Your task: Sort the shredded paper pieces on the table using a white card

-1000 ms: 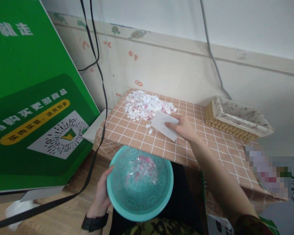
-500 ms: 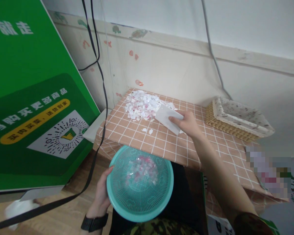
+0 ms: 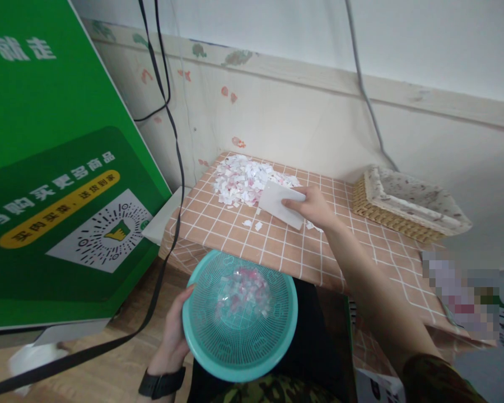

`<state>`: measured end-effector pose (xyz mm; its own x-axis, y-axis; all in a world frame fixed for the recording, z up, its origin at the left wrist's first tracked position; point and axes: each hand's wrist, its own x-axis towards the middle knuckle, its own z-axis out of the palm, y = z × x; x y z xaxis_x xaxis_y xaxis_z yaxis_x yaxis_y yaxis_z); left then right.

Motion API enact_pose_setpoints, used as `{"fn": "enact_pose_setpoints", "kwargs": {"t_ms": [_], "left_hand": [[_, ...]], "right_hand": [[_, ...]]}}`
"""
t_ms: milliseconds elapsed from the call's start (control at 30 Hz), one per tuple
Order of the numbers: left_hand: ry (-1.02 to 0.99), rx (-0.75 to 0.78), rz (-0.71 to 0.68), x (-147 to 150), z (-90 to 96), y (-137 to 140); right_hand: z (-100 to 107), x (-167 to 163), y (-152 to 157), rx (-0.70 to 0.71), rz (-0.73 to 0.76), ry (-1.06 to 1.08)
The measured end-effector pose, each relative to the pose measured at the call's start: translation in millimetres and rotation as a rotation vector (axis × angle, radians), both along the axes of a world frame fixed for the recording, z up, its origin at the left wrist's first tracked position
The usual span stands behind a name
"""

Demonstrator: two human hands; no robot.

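My left hand (image 3: 177, 322) grips the left rim of a turquoise plastic colander (image 3: 282, 336), which sits just below the table's front edge. Inside it lies a heap of white and pink paper scraps (image 3: 246, 294). My right hand (image 3: 313, 207) is closed on a flat white card (image 3: 279, 206), thumb on top. The card rests low over the table, its left end against a pile of torn paper scraps (image 3: 241, 179). A few loose scraps (image 3: 258, 226) lie in front of the pile, and others lie just right of the card.
A checked brown tablecloth (image 3: 218, 226) covers the table against the wall. On its right side stands a cloth-lined wicker basket (image 3: 386, 215). A large green sign (image 3: 67, 112) leans at the left, with a black strap (image 3: 178, 168) hanging before it.
My right hand has slid the card slightly left against the paper pile, uncovering a few scraps at its right. My left hand and the colander have stayed in place.
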<state>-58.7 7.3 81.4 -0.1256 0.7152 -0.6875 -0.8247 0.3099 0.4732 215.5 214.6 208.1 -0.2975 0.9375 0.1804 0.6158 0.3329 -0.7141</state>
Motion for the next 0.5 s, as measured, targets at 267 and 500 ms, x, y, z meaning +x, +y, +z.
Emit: {"fn": "enact_pose_setpoints", "kwargs": {"t_ms": [267,500], "left_hand": [[-0.018,0.011,-0.010,-0.9,-3.4,-0.6],[0.004,0.009,-0.011,-0.4,-1.3,0.1]], "right_hand": [[-4.9,-0.5,0.1,-0.055,0.002,0.051],[-6.8,0.5,-3.1,-0.105,-0.023,0.144]]}}
